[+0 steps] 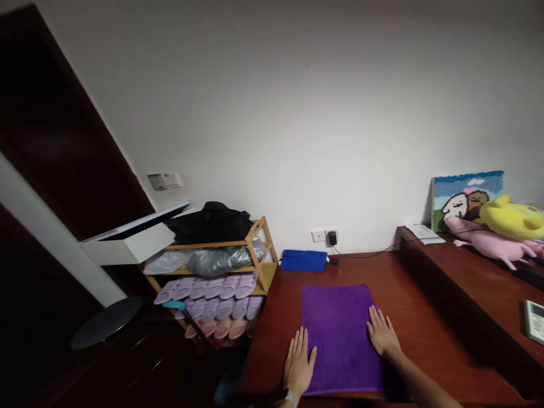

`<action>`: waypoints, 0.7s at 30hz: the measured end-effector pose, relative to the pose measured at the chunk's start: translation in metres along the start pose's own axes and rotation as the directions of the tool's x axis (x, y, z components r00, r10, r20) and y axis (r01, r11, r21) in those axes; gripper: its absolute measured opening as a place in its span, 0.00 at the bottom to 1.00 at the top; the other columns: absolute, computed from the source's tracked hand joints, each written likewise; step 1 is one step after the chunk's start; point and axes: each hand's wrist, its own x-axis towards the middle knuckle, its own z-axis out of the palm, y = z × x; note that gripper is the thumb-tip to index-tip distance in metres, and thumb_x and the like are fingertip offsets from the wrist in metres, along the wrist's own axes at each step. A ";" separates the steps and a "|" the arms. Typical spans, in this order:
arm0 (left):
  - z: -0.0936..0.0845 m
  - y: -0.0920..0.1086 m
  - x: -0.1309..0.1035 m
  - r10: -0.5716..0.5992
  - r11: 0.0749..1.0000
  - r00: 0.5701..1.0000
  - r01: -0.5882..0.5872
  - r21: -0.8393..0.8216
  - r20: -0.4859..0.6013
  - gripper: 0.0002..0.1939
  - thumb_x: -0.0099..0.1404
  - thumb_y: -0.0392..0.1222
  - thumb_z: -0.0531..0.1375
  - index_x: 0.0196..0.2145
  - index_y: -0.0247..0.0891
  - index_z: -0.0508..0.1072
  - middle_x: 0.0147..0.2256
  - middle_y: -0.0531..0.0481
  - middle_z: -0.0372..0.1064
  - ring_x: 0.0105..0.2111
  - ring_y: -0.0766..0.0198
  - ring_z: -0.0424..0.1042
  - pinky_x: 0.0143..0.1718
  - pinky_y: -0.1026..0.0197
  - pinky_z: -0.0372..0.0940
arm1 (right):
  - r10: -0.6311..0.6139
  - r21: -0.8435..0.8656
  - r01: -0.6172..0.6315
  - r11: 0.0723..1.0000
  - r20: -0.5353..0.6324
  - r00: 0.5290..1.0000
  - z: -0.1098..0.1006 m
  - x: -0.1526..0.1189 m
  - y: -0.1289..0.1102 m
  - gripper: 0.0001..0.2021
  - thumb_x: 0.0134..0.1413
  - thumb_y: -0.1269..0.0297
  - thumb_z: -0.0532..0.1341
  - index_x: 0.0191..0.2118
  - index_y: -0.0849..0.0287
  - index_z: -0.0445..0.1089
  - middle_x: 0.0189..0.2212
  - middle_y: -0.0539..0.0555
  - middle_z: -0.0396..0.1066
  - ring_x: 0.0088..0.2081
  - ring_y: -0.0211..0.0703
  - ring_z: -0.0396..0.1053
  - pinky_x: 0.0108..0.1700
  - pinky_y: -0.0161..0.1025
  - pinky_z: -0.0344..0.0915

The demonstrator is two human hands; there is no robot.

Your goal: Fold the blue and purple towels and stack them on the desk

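A purple cloth (340,340) lies spread flat on the reddish-brown desk (408,294), its near edge close to the desk's front. My left hand (298,362) rests at the cloth's left edge, palm down with the fingers stretched out and the thumb over the purple fabric. On the opposite side, my right hand (382,333) lies flat at the right edge, fingers spread and touching the cloth. Neither hand grips anything. Behind the purple cloth, a folded blue cloth (304,260) sits near the wall.
A charger (332,238) is plugged into the wall, its cable running right. A raised ledge (463,272) on the right holds plush toys (493,241), a picture (459,195) and a calculator (534,322). Left of the desk stands a shoe rack (266,277) with several slippers, beside a round stool (106,323).
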 end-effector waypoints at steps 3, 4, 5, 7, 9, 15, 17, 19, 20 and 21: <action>0.004 -0.002 -0.004 0.004 1.000 1.000 -0.004 0.002 -0.015 0.37 0.75 0.58 0.39 0.73 0.34 0.46 0.73 0.47 0.37 0.73 0.55 0.40 0.73 0.47 0.45 | -0.001 0.035 0.000 0.999 0.006 1.000 0.004 -0.016 0.003 0.35 0.66 0.51 0.37 0.74 0.61 0.46 0.74 0.54 0.43 0.74 0.50 0.37 0.73 0.56 0.37; 0.005 -0.001 -0.003 0.004 1.000 1.000 -0.004 0.003 -0.019 0.37 0.74 0.58 0.39 0.73 0.34 0.47 0.73 0.47 0.38 0.73 0.55 0.40 0.72 0.47 0.45 | -0.005 0.051 0.005 0.999 -0.002 1.000 0.006 -0.025 0.005 0.35 0.66 0.50 0.37 0.74 0.60 0.46 0.74 0.53 0.43 0.74 0.50 0.37 0.73 0.56 0.37; 0.006 0.000 -0.001 0.007 1.000 1.000 -0.007 0.005 -0.025 0.37 0.74 0.58 0.39 0.73 0.34 0.47 0.73 0.47 0.38 0.73 0.55 0.41 0.72 0.47 0.45 | -0.013 0.068 0.014 0.998 -0.013 1.000 0.009 -0.035 0.008 0.35 0.67 0.49 0.37 0.74 0.59 0.47 0.74 0.52 0.44 0.74 0.50 0.38 0.73 0.56 0.37; 0.007 0.001 0.002 0.016 1.000 0.999 -0.016 0.008 -0.034 0.37 0.74 0.59 0.38 0.73 0.36 0.48 0.73 0.47 0.39 0.72 0.54 0.41 0.72 0.46 0.45 | -0.040 0.090 0.042 0.995 -0.026 0.999 0.013 -0.056 0.011 0.35 0.67 0.47 0.38 0.74 0.58 0.47 0.73 0.51 0.44 0.74 0.49 0.38 0.73 0.54 0.38; 0.005 0.001 0.004 0.025 1.000 0.999 -0.024 0.014 -0.040 0.37 0.74 0.58 0.38 0.73 0.36 0.48 0.73 0.46 0.40 0.72 0.54 0.41 0.72 0.45 0.45 | -0.059 0.092 0.061 0.994 -0.021 0.998 0.012 -0.074 0.011 0.36 0.67 0.47 0.38 0.73 0.60 0.47 0.73 0.52 0.44 0.74 0.48 0.38 0.73 0.52 0.38; -0.014 0.012 0.005 0.026 0.996 1.000 -0.025 0.081 -0.015 0.35 0.74 0.56 0.40 0.72 0.34 0.52 0.72 0.42 0.44 0.72 0.53 0.45 0.71 0.45 0.46 | -0.025 0.100 0.028 0.995 -0.035 0.999 0.000 -0.091 0.005 0.36 0.67 0.49 0.38 0.73 0.66 0.46 0.74 0.55 0.42 0.74 0.47 0.38 0.74 0.50 0.36; -0.014 0.033 0.004 0.055 0.994 0.997 -0.050 0.092 -0.057 0.34 0.75 0.54 0.40 0.71 0.33 0.53 0.72 0.42 0.44 0.72 0.53 0.45 0.72 0.45 0.46 | -0.026 0.105 0.031 0.994 -0.046 0.999 0.000 -0.090 0.004 0.36 0.67 0.49 0.38 0.73 0.66 0.46 0.73 0.55 0.42 0.74 0.46 0.38 0.74 0.50 0.36; -0.007 0.064 0.004 0.135 0.989 0.987 -0.130 0.069 -0.082 0.34 0.75 0.52 0.40 0.72 0.34 0.52 0.72 0.45 0.43 0.72 0.54 0.44 0.72 0.47 0.45 | -0.033 0.105 0.038 0.994 -0.053 0.998 0.002 -0.089 0.005 0.36 0.67 0.49 0.37 0.73 0.64 0.47 0.73 0.54 0.42 0.74 0.47 0.38 0.74 0.51 0.37; -0.001 0.083 0.005 0.186 0.982 0.979 -0.183 0.045 -0.082 0.33 0.75 0.52 0.39 0.72 0.35 0.50 0.72 0.46 0.42 0.72 0.55 0.43 0.72 0.47 0.45 | -0.038 0.106 0.044 0.993 -0.056 0.998 0.003 -0.088 0.005 0.35 0.67 0.49 0.38 0.73 0.64 0.47 0.73 0.54 0.42 0.74 0.47 0.38 0.74 0.51 0.37; 0.005 0.101 0.005 0.231 0.973 0.971 -0.230 0.018 -0.069 0.33 0.75 0.52 0.39 0.73 0.36 0.48 0.73 0.47 0.41 0.72 0.55 0.42 0.72 0.46 0.46 | -0.044 0.108 0.050 0.993 -0.058 0.997 0.003 -0.088 0.005 0.35 0.67 0.50 0.38 0.73 0.63 0.48 0.73 0.54 0.42 0.74 0.47 0.38 0.74 0.52 0.37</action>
